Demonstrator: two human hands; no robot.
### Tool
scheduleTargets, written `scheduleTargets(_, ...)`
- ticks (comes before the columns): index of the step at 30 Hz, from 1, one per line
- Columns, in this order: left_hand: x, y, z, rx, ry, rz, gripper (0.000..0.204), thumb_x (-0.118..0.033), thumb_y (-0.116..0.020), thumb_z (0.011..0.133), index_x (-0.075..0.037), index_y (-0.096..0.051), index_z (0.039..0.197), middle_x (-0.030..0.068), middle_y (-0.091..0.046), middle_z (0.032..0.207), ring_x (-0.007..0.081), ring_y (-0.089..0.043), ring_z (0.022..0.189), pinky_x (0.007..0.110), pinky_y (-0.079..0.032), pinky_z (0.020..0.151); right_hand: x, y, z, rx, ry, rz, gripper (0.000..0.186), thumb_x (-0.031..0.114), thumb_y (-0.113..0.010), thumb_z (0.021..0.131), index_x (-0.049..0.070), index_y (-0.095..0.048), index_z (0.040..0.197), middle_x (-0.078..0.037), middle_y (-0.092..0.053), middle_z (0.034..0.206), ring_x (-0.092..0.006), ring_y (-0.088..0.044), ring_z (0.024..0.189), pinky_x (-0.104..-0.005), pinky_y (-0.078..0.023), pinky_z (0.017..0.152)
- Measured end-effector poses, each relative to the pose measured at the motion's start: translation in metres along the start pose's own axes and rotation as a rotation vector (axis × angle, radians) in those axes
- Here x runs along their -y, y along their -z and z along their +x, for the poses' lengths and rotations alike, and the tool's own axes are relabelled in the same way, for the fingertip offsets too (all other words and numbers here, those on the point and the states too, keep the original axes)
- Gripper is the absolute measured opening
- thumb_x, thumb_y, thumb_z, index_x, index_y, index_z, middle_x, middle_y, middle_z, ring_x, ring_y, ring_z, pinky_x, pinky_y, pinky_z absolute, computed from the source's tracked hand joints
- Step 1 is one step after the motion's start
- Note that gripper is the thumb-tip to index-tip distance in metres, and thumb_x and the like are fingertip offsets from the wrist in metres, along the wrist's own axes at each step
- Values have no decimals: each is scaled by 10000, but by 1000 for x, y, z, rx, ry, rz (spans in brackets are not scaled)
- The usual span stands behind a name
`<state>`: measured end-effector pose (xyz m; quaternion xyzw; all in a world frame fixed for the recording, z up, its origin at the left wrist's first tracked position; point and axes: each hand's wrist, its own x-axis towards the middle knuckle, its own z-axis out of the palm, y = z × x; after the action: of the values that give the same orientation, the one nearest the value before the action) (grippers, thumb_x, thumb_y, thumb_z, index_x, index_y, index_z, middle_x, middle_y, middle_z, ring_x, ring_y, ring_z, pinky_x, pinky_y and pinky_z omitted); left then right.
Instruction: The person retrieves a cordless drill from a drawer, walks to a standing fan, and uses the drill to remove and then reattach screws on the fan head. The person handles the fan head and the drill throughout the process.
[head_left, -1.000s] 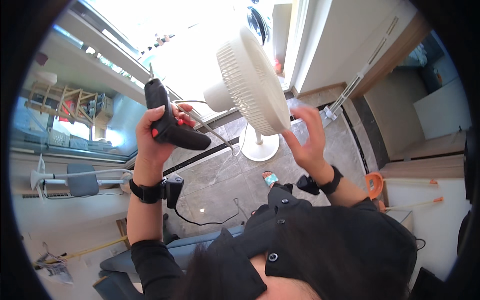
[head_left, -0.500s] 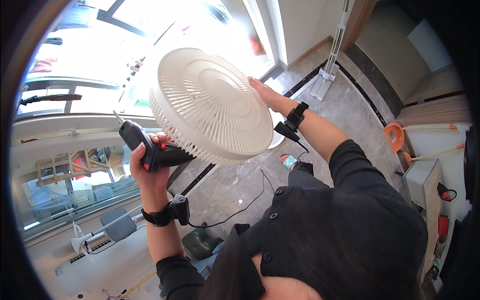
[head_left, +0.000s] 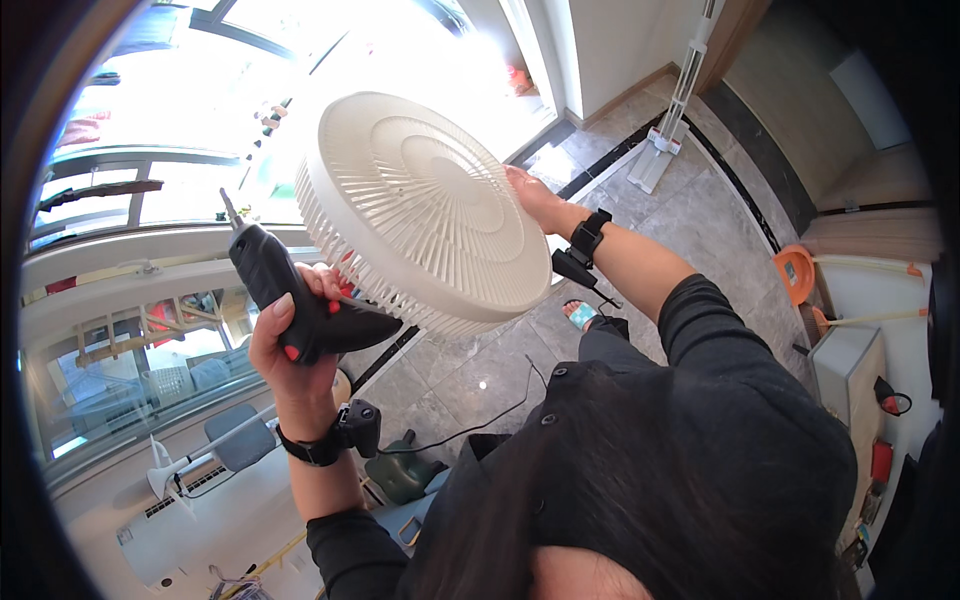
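My left hand (head_left: 305,318) is closed around a black cordless screwdriver (head_left: 262,268) with red buttons; its metal bit (head_left: 229,207) points up and away from the fan. Beside it, my right hand (head_left: 537,200) grips the right edge of a round white fan head (head_left: 425,200), its fingers mostly hidden behind the rim. The fan's slatted grille is tilted towards me, held up at chest height. My left fingertips are very close to the grille's lower left side; whether they touch it I cannot tell.
Bright windows (head_left: 190,190) run along the left. A mop-like white stand (head_left: 660,155) leans by the far wall. An orange dustpan (head_left: 795,272) and a cabinet (head_left: 845,365) are on the right. A black cable (head_left: 480,415) hangs low in front of me, above the grey tiled floor (head_left: 480,375).
The screwdriver has swung a little lower and left, its bit turned more upright and easier to see. The fan head has tilted slightly, still in my right hand.
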<state>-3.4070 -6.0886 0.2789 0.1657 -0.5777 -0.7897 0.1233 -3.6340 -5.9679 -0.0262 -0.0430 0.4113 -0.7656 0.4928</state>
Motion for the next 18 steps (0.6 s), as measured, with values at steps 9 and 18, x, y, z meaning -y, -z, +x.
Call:
scheduleTargets(9,-4,-23,16,-18,18,110,352,-309,-564,754,21,-524,872,147,-545,831,214,-484,786,340,-358,902,-6,8,6,153,67,-10,413,297,-333,1050,17,-466,1323,-71,-550,1249,-156,-519,1127,-306,-414,1007)
scheduleTargets(18,-4,-38,26,44,53,141,330,-277,-554,752,37,-555,854,144,-566,836,221,-495,806,325,-380,853,-8,17,5,205,282,-593,436,283,-255,1055,12,-472,1319,-115,-526,1266,-189,-468,1171,-307,-333,1068)
